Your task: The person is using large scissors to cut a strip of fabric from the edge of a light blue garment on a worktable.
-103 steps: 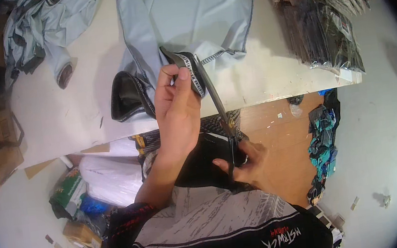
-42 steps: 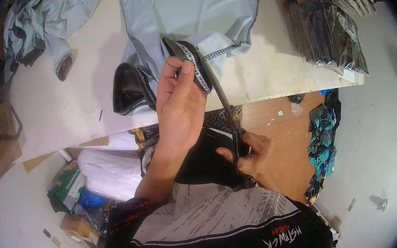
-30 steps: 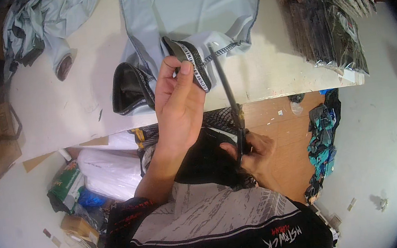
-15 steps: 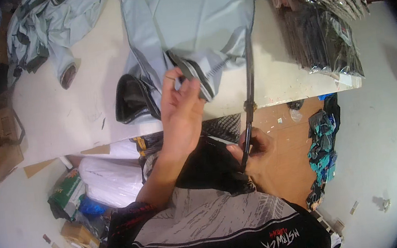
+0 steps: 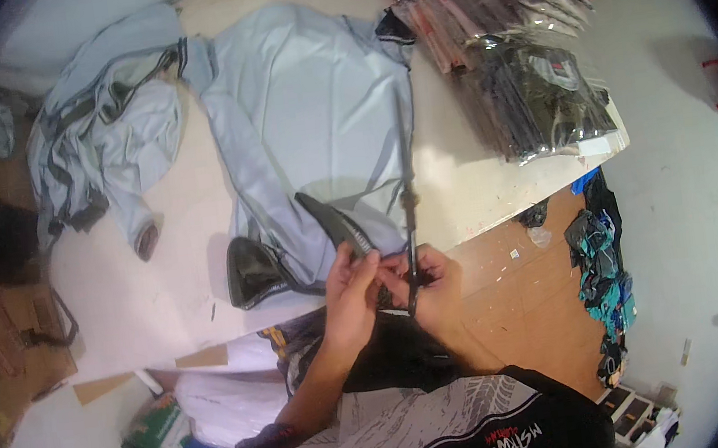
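Observation:
A pale grey long-sleeved garment (image 5: 300,98) with dark trim lies spread on the table in front of me. My left hand (image 5: 352,300) is closed, pinching the dark-banded edge (image 5: 343,227) of the garment at the table's near side. Close beside it, my right hand (image 5: 439,290) is closed round a long pair of dark scissors (image 5: 410,209), whose blades point away from me. The right fingertips meet the left ones at the edge; what lies between them is hidden. Another dark-lined opening (image 5: 256,273) of the garment gapes to the left of my hands.
A crumpled grey garment (image 5: 116,154) lies on the table (image 5: 139,311) at the left. Stacks of clothes in clear bags (image 5: 530,89) stand at the back right. On the floor are a row of teal and black bundles (image 5: 599,267) and white sacks (image 5: 229,407). Cardboard boxes (image 5: 18,342) stand left.
My right hand has come up with the scissors and met my left hand at the garment edge. The view has shifted, showing more of the table's far side.

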{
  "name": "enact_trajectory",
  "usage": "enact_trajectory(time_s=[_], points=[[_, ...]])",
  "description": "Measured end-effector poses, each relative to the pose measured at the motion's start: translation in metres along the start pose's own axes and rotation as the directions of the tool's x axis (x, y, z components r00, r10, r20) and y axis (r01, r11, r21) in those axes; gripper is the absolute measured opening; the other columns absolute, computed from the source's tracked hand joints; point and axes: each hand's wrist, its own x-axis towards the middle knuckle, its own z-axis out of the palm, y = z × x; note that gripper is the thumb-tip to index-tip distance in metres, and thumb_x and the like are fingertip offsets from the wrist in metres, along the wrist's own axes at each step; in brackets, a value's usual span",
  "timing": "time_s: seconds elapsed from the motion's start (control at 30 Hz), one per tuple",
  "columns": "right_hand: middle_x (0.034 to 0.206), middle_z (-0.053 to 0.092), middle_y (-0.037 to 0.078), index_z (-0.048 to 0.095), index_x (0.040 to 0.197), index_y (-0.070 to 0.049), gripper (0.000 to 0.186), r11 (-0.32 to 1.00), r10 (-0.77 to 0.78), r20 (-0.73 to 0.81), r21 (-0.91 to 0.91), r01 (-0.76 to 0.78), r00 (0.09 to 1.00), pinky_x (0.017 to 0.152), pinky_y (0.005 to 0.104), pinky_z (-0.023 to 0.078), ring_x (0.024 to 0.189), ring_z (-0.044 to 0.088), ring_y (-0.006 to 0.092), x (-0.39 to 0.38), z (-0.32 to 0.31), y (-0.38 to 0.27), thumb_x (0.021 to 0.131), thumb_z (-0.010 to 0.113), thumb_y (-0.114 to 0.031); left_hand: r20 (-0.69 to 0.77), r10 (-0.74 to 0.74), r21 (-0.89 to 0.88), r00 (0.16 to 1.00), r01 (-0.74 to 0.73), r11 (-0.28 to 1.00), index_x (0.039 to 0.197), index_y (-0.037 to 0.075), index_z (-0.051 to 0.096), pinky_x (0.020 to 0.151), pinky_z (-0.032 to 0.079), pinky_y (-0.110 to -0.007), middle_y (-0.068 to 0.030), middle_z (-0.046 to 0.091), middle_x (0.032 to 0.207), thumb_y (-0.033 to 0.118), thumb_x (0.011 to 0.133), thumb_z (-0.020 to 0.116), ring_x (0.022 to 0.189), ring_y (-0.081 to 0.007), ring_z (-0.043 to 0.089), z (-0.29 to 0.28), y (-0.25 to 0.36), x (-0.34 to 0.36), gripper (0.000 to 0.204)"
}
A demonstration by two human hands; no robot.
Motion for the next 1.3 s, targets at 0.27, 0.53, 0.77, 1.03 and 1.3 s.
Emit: enact_trajectory(time_s=[0.27, 0.53, 0.77, 1.03, 1.3], points=[[0.076, 0.069, 0.005, 0.06, 0.078, -0.003, 0.018, 0.997, 0.013, -0.021, -0.071, -0.014, 1.0, 0.062, 0.0219, 0.047, 0.067, 0.059, 0.006, -0.008, -0.031, 0.014, 0.081, 0.078, -0.003, -0.367, 0.788, 0.645, 0.495, -0.475, 0.599, 0.121, 0.001, 0.056, 0.07, 0.051, -0.026, -0.0058, 0.063, 0.103, 0.009, 0.093, 0.064, 0.086, -0.0127, 0.061, -0.155, 0.154, 0.011, 0.03], [0.068, 0.063, 0.002, 0.06, 0.077, -0.002, 0.019, 0.994, 0.078, -0.083, -0.076, -0.084, 0.993, 0.06, 0.0213, 0.044, 0.066, 0.057, 0.0057, 0.003, -0.026, 0.019, 0.081, 0.078, -0.007, 0.156, 0.988, 0.955, -0.006, -0.255, -0.152, 0.121, -0.002, 0.057, 0.086, 0.051, -0.031, -0.0129, 0.063, 0.116, -0.004, 0.086, 0.063, 0.102, -0.0217, 0.062, -0.136, 0.174, 0.006, 0.035], [0.071, 0.066, 0.006, 0.066, 0.091, 0.004, 0.012, 0.954, -0.255, -0.032, -0.17, 0.246, 0.966, 0.057, 0.0234, 0.047, 0.062, 0.059, 0.008, 0.098, 0.007, 0.025, 0.084, 0.074, -0.003, 0.409, 0.741, 0.888, 0.534, -0.421, -0.186, 0.112, 0.001, 0.063, 0.092, 0.045, -0.043, -0.0182, 0.063, 0.112, 0.007, 0.082, 0.07, 0.107, -0.0353, 0.057, -0.059, 0.106, 0.134, 0.031], [0.067, 0.066, 0.008, 0.065, 0.082, 0.004, 0.019, 0.859, -0.394, -0.185, -0.422, 0.29, 0.9, 0.054, 0.0291, 0.045, 0.057, 0.058, 0.0125, 0.228, 0.086, 0.063, 0.076, 0.078, -0.008, 0.557, 0.657, 0.825, 0.508, -0.428, -0.369, 0.114, 0.001, 0.062, 0.089, 0.044, -0.042, -0.0171, 0.064, 0.104, 0.006, 0.083, 0.069, 0.094, -0.0339, 0.058, -0.077, 0.052, 0.154, 0.032], [0.064, 0.06, 0.001, 0.059, 0.078, 0.0, 0.019, 0.933, -0.357, -0.161, -0.103, 0.344, 0.92, 0.05, 0.0258, 0.041, 0.055, 0.05, 0.0073, 0.172, 0.041, 0.076, 0.079, 0.078, -0.004, 0.284, 0.728, 0.909, 0.624, -0.417, 0.002, 0.113, 0.002, 0.062, 0.079, 0.049, -0.04, -0.016, 0.065, 0.097, 0.005, 0.083, 0.071, 0.086, -0.0321, 0.061, -0.083, 0.042, 0.11, 0.032]])
